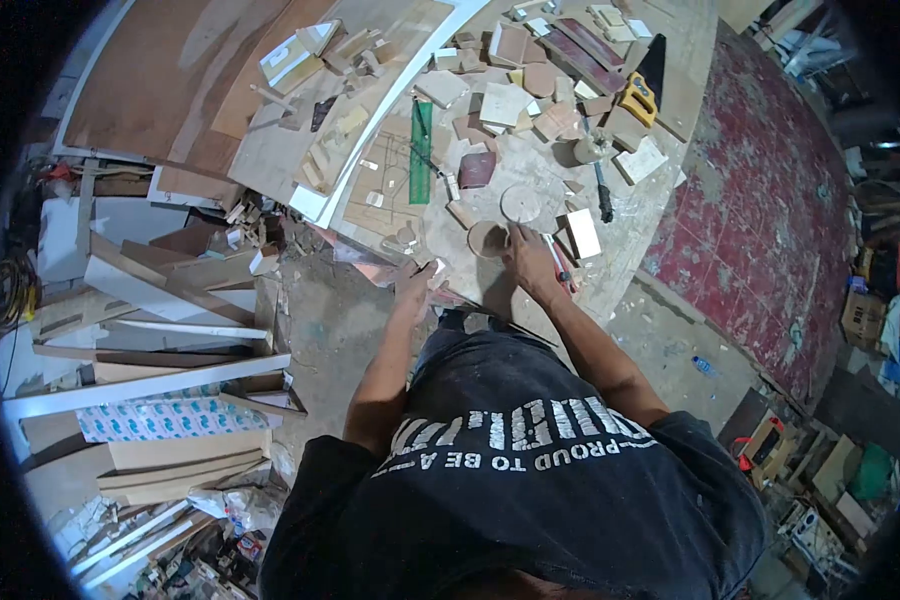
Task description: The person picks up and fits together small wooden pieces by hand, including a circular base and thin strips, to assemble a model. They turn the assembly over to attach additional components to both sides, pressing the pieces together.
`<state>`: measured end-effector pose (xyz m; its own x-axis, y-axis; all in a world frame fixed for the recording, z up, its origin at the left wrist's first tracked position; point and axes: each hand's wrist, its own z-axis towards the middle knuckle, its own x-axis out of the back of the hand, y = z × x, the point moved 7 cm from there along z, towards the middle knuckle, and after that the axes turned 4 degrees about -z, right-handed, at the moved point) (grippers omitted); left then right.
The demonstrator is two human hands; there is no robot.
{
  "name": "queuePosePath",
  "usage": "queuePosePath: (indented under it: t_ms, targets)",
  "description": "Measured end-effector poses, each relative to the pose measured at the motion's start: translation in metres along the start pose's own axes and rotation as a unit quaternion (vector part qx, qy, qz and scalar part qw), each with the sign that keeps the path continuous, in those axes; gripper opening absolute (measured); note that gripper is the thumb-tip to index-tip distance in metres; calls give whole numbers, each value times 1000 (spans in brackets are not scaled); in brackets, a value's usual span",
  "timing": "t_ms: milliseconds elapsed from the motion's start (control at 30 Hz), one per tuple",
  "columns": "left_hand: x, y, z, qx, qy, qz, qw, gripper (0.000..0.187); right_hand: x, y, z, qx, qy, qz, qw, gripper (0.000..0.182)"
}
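Note:
My left hand (pixel 414 284) is at the table's near edge, fingers closed around a small white piece (pixel 438 268). My right hand (pixel 532 264) rests on the tabletop, its fingers bent together by the rim of a brown round disc (pixel 485 240); what they grip, if anything, is hidden. Just beyond lies a pale round disc (pixel 520 204). Beside the right hand are slim red and white tools (pixel 562 266), pens perhaps, and a white-faced block (pixel 581 233). A green ruler (pixel 421 150) lies farther up on the left.
Wood offcuts (pixel 506 104) crowd the back of the table (pixel 610 285), along with a yellow-handled handsaw (pixel 642 95) and a dark-handled tool (pixel 604 195). Stacked boards (pixel 160 385) stand at left. A red stained panel (pixel 760 210) lies at right.

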<state>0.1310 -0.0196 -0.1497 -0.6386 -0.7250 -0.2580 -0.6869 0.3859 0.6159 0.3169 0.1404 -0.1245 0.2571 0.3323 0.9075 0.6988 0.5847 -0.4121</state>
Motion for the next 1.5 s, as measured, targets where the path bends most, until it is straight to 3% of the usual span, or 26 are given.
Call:
queuePosePath:
  t_ms: [200, 267, 400, 467, 500, 667, 733, 767, 867, 967, 1033, 1067, 1133, 1167, 1433, 1500]
  targets:
    - [-5, 43, -39, -49, -61, -81, 994, 35, -16, -31, 27, 21, -25, -90, 995, 87]
    - [-6, 52, -45, -51, -75, -92, 992, 35, -22, -27, 28, 18, -35, -64, 997, 92]
    - [-17, 71, -48, -75, -125, -86, 986, 37, 11, -32, 22, -24, 10, 44, 999, 95]
    - [-23, 75, -50, -68, -138, -94, 984, 38, 51, -60, 20, 32, 20, 260, 965, 94]
    - [-30, 80, -52, -65, -145, -96, 983, 41, 69, -74, 18, 66, 14, 291, 954, 91]
    - [-56, 84, -29, -63, -248, -74, 964, 44, 109, -117, 13, 162, 61, 268, 948, 88]
    - [-78, 94, -43, 8, -287, -221, 932, 43, 111, -115, 16, 152, 70, 265, 950, 92]
    - [-81, 93, -36, 8, -283, -226, 932, 42, 114, -113, 17, 149, 75, 260, 951, 92]
    - [-98, 104, -38, -37, -264, -135, 954, 43, 129, -113, 17, 143, 75, 232, 959, 94]
    - [-107, 114, -39, -80, -272, -38, 958, 45, 144, -112, 20, 136, 86, 207, 965, 80]
    - [-114, 122, -38, -96, -277, -44, 955, 45, 171, -102, 10, 175, 259, 161, 936, 60]
    - [-115, 125, -39, -107, -277, -49, 954, 46, 171, -99, 7, 175, 257, 160, 937, 60]
    - [-118, 131, -42, -119, -269, -38, 955, 45, 149, -82, 15, 8, 58, 348, 936, 41]
    - [-122, 134, -43, -135, -276, -41, 951, 45, 151, -87, 8, 5, 60, 331, 942, 19]
    - [-131, 135, -55, -177, -277, -4, 945, 36, 132, -88, 7, -7, 65, 351, 934, 17]
    - [-130, 135, -55, -222, -270, 46, 936, 34, 134, -87, 5, -20, 78, 309, 948, 16]
